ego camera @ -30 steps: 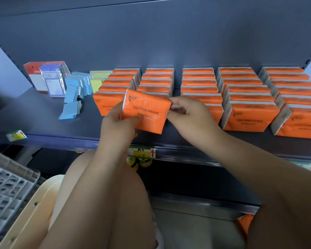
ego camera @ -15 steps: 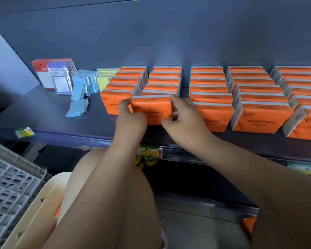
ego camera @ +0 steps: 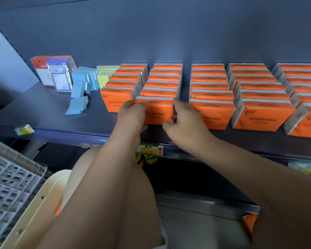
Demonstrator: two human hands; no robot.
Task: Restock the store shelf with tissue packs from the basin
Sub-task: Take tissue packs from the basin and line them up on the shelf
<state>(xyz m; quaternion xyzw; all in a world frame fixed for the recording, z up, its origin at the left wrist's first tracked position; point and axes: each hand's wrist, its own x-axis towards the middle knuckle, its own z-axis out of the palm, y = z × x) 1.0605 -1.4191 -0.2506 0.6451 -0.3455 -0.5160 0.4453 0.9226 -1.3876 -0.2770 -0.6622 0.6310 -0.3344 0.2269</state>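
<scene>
An orange tissue pack [ego camera: 157,112] marked COTTON TISSUE stands upright at the front of the second row on the dark shelf [ego camera: 43,112]. My left hand [ego camera: 131,115] grips its left end, fingers curled over the top corner. My right hand [ego camera: 185,121] holds its right end, thumb under the front edge. Several rows of the same orange packs [ego camera: 257,97] fill the shelf behind and to the right. The cream basin [ego camera: 43,200] shows at lower left, a bit of orange inside it under my arm.
Blue and yellow card packs [ego camera: 83,81] and red and purple packets [ego camera: 56,74] stand at the shelf's left. A grey plastic crate [ego camera: 9,184] sits at lower left. Price tags [ego camera: 151,150] hang on the shelf edge. Another orange pack [ego camera: 250,221] lies low at right.
The pack went from being held tilted in front of the shelf to standing on it at the front of the second row. Both hands followed and still hold its ends.
</scene>
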